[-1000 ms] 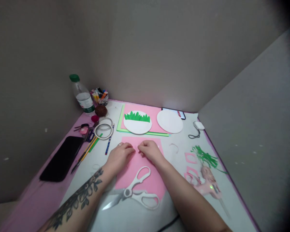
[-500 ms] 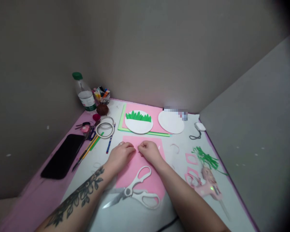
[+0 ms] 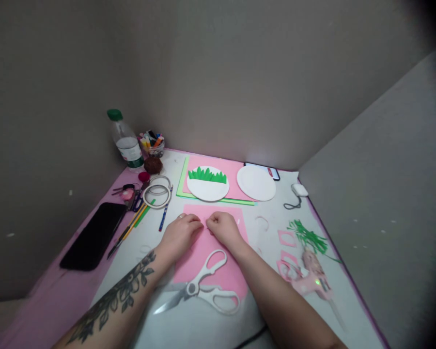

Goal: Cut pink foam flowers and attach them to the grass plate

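Observation:
My left hand (image 3: pixel 181 233) and my right hand (image 3: pixel 223 227) rest side by side on a pink foam sheet (image 3: pixel 218 269) in the middle of the table. Both have their fingers curled and pinched together where they meet; whatever lies between the fingertips is too small to make out. White-handled scissors (image 3: pixel 203 290) lie shut on the near part of the same sheet, just below my wrists.
Behind the sheet lie a white disc with green grass cutouts (image 3: pixel 208 182) and a plain white disc (image 3: pixel 256 182) on pink and green sheets. A bottle (image 3: pixel 125 140), marker cup (image 3: pixel 151 144), tape rings (image 3: pixel 156 195), pencils and black phone (image 3: pixel 92 236) stand left; pink glue gun (image 3: pixel 312 278), green scraps (image 3: pixel 308 237) right.
My hands stay almost where they were, the right one edging slightly left toward the left. The view shifted a little.

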Tool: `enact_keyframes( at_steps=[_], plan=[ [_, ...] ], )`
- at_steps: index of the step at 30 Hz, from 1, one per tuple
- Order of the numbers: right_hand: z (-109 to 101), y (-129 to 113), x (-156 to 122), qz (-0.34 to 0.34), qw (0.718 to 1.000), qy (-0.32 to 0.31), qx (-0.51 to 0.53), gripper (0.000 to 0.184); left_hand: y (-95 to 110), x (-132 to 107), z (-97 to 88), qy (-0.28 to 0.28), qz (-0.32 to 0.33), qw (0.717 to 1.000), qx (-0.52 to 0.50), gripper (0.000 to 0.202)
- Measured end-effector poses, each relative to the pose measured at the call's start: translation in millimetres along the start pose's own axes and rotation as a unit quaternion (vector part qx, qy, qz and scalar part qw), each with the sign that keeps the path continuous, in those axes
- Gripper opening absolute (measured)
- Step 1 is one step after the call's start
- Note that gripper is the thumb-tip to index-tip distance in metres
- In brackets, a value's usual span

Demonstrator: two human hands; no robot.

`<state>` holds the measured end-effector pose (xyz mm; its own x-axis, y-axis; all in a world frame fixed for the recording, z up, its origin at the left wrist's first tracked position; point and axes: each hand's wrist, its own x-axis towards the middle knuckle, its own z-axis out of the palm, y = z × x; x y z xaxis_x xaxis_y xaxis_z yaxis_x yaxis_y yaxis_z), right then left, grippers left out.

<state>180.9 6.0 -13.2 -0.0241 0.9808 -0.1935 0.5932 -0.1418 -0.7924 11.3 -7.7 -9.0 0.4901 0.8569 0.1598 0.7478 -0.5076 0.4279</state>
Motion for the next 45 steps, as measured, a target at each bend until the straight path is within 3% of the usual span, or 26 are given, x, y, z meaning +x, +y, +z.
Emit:
enact_keyframes(
  at_steps=[45],
  plan=[
    [3.7,5.2,3.0,-0.057,0.994,0.01,-0.089,0.023,3.8,1.3,-3.4,-0.013,-0.014,1.0,0.001,0.023]
  ],
)
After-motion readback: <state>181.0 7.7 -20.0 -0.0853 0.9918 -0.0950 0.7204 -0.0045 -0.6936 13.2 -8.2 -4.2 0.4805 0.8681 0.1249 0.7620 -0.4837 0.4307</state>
